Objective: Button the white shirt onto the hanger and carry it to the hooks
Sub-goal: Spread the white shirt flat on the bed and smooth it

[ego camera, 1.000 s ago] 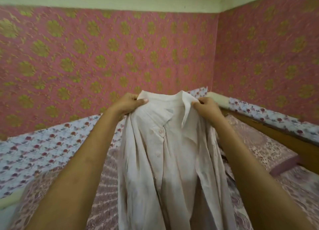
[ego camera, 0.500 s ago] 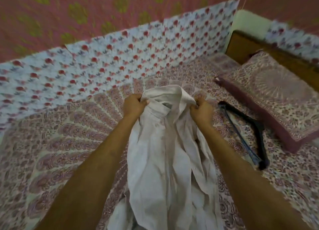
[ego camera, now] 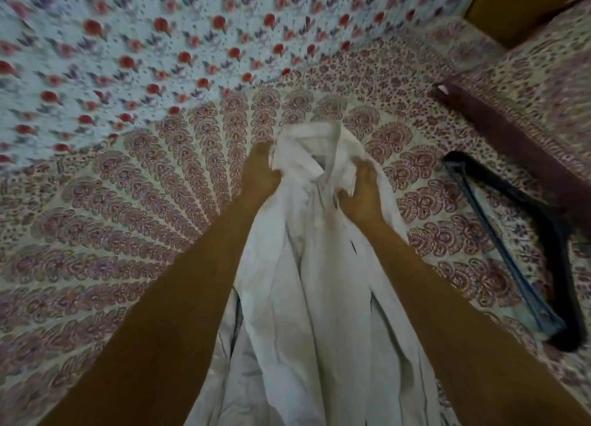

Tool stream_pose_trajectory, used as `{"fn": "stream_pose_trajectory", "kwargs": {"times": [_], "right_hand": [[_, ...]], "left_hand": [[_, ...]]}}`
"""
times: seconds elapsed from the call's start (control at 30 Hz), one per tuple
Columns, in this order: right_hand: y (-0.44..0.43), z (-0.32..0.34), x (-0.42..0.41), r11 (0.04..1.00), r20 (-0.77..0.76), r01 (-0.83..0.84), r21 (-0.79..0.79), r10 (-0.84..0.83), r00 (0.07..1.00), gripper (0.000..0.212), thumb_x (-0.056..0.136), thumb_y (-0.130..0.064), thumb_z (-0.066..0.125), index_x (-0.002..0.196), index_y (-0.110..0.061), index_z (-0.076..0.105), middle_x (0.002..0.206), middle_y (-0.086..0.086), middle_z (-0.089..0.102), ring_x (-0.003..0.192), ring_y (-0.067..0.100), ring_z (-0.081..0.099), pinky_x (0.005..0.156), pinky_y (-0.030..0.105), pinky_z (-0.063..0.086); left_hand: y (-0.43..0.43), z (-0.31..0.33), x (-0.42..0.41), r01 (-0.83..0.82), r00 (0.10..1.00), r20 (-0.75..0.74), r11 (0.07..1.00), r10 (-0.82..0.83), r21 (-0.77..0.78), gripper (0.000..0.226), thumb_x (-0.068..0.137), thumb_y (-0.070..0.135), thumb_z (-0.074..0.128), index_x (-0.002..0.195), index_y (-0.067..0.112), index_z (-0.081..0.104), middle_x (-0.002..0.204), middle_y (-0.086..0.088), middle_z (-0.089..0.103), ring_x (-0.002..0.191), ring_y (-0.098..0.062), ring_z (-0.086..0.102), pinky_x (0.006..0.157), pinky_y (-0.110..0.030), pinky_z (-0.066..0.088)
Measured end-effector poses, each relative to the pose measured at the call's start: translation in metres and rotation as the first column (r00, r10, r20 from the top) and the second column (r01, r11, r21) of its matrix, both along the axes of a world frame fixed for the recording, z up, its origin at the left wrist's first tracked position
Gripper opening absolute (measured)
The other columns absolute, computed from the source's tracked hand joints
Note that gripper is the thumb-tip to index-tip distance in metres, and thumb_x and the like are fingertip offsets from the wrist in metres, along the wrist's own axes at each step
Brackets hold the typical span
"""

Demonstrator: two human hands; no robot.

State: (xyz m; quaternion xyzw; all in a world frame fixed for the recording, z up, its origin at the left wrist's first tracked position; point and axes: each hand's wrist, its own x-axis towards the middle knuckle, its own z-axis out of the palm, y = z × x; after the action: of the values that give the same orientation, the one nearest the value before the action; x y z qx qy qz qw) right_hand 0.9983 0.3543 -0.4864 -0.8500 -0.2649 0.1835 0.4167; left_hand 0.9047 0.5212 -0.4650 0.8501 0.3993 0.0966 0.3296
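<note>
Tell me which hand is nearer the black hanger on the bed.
Right. The right hand grips the white shirt collar on the side facing the hanger; the left hand grips the collar's far side.

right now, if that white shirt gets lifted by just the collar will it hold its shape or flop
Likely flop: the white shirt already hangs in loose folds below the left hand and right hand. It looks thin, so probably light and inclined to bunch.

White shirt point(ego camera: 313, 265); black hanger point(ego camera: 527, 233); maroon paisley bedsheet point(ego camera: 112, 233); red-flowered cloth point(ego camera: 160, 41).
</note>
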Motion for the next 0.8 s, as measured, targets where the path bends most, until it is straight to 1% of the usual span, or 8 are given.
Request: {"fn": "stream_pose_trajectory", "kwargs": {"times": [0.17, 0.27, 0.37, 0.47, 0.57, 0.67, 0.73, 0.8], "right_hand": [[-0.044, -0.061, -0.077, 0.982, -0.161, -0.151, -0.111, 0.132, 0.978, 0.039, 0.088, -0.002, 0.048, 0.128, -0.003, 0.05, 0.131, 0.015, 0.054, 0.12, 0.029, 0.052, 0.101, 0.027, 0.037], [-0.061, -0.077, -0.122, 0.973, -0.169, -0.188, -0.135, 0.165, 0.972, 0.026, 0.088, -0.002, 0.048, 0.111, -0.004, 0.061, 0.11, 0.013, 0.064, 0.101, 0.026, 0.061, 0.085, 0.017, 0.04], [-0.066, -0.088, -0.16, 0.968, -0.183, -0.206, -0.146, 0.178, 0.967, 0.028, 0.084, 0.001, 0.05, 0.108, -0.006, 0.062, 0.108, 0.012, 0.062, 0.097, 0.027, 0.061, 0.084, 0.026, 0.046], [-0.069, -0.093, -0.185, 0.963, -0.12, -0.189, -0.194, 0.168, 0.978, 0.029, 0.081, -0.006, 0.053, 0.108, -0.007, 0.062, 0.109, 0.011, 0.06, 0.095, 0.028, 0.06, 0.082, 0.032, 0.048], [-0.07, -0.091, -0.216, 0.939, -0.033, -0.209, -0.273, 0.209, 0.977, 0.038, 0.078, -0.023, 0.048, 0.112, -0.009, 0.061, 0.114, 0.013, 0.059, 0.098, 0.032, 0.058, 0.084, 0.035, 0.046], [-0.068, -0.091, -0.25, 0.891, 0.095, -0.216, -0.398, 0.274, 0.957, 0.045, 0.073, -0.025, 0.048, 0.111, -0.004, 0.059, 0.116, 0.02, 0.059, 0.098, 0.038, 0.059, 0.083, 0.041, 0.048], [-0.068, -0.094, -0.27, 0.894, 0.138, -0.206, -0.398, 0.281, 0.95, 0.043, 0.072, -0.021, 0.047, 0.11, -0.002, 0.058, 0.112, 0.023, 0.06, 0.094, 0.041, 0.06, 0.079, 0.043, 0.051], [-0.069, -0.096, -0.29, 0.895, 0.122, -0.222, -0.388, 0.289, 0.95, 0.047, 0.076, -0.017, 0.046, 0.119, -0.001, 0.053, 0.124, 0.025, 0.053, 0.109, 0.042, 0.054, 0.091, 0.046, 0.047]], "left_hand": [[-0.046, -0.087, -0.089, 0.216, 0.938, -0.238, 0.962, -0.252, -0.165, 0.051, 0.087, 0.017, 0.062, 0.134, 0.012, 0.046, 0.146, -0.012, 0.038, 0.138, -0.024, 0.032, 0.112, -0.028, 0.021], [-0.063, -0.112, -0.141, 0.238, 0.862, -0.413, 0.954, -0.293, -0.18, 0.05, 0.089, 0.029, 0.058, 0.136, 0.021, 0.044, 0.151, -0.008, 0.031, 0.14, -0.022, 0.028, 0.115, -0.032, 0.021], [-0.071, -0.116, -0.183, 0.188, 0.92, -0.325, 0.974, -0.219, -0.124, 0.039, 0.09, 0.021, 0.057, 0.128, 0.016, 0.055, 0.144, -0.011, 0.043, 0.134, -0.025, 0.04, 0.113, -0.036, 0.028], [-0.076, -0.113, -0.215, 0.057, 0.984, -0.168, 0.998, -0.052, 0.026, 0.034, 0.087, 0.014, 0.049, 0.118, 0.008, 0.062, 0.127, -0.016, 0.058, 0.115, -0.033, 0.056, 0.099, -0.039, 0.043], [-0.083, -0.108, -0.251, -0.179, 0.952, -0.233, 0.978, 0.199, 0.106, 0.036, 0.091, 0.016, 0.049, 0.126, 0.013, 0.052, 0.134, -0.014, 0.049, 0.119, -0.035, 0.049, 0.099, -0.045, 0.041], [-0.09, -0.112, -0.29, -0.333, 0.871, -0.377, 0.943, 0.314, 0.016, 0.048, 0.092, 0.023, 0.05, 0.137, 0.013, 0.037, 0.14, -0.018, 0.039, 0.126, -0.037, 0.04, 0.099, -0.05, 0.038], [-0.094, -0.115, -0.312, -0.443, 0.854, -0.353, 0.89, 0.382, -0.108, 0.04, 0.093, 0.025, 0.046, 0.13, 0.01, 0.042, 0.13, -0.021, 0.049, 0.116, -0.037, 0.049, 0.093, -0.046, 0.042], [-0.1, -0.118, -0.333, -0.462, 0.843, -0.388, 0.87, 0.371, -0.171, 0.036, 0.093, 0.028, 0.047, 0.121, 0.007, 0.047, 0.121, -0.02, 0.057, 0.107, -0.036, 0.055, 0.089, -0.043, 0.044]]}}
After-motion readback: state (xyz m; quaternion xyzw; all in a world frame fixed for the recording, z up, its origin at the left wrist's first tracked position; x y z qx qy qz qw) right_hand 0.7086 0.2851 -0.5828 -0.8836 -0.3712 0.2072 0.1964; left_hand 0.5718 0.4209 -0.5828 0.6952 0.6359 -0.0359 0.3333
